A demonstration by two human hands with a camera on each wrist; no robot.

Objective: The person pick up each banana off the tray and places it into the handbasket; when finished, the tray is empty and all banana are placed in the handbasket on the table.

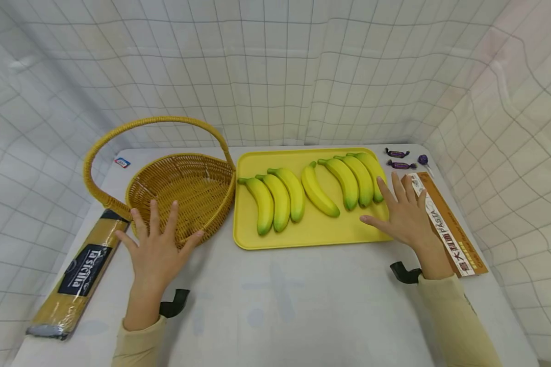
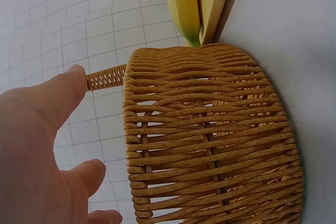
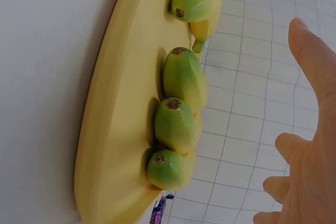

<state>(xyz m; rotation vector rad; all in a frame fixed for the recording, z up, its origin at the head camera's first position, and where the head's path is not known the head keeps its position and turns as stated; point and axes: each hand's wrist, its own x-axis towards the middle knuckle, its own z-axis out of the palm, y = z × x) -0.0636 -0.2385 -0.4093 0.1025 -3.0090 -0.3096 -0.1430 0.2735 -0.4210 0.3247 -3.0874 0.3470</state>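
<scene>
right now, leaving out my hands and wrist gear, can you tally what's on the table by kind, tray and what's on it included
Bananas: 7
Yellow tray: 1
Wicker basket: 1
Long packs: 2
Purple-wrapped sweets: 2
Purple lollipop: 1
Small packet: 1
Total: 15

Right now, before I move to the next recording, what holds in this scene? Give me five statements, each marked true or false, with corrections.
1. Seven bananas lie on the yellow tray. True.
2. The wicker basket is full of bananas. False: the visible inside of the wicker basket shows none.
3. The left grip holds a banana. False: the left grip has spread fingers and holds nothing.
4. A pasta box lies right of the yellow tray. True.
5. The lollipop lies on the yellow tray. False: the lollipop lies beside two wrapped candies.
</scene>
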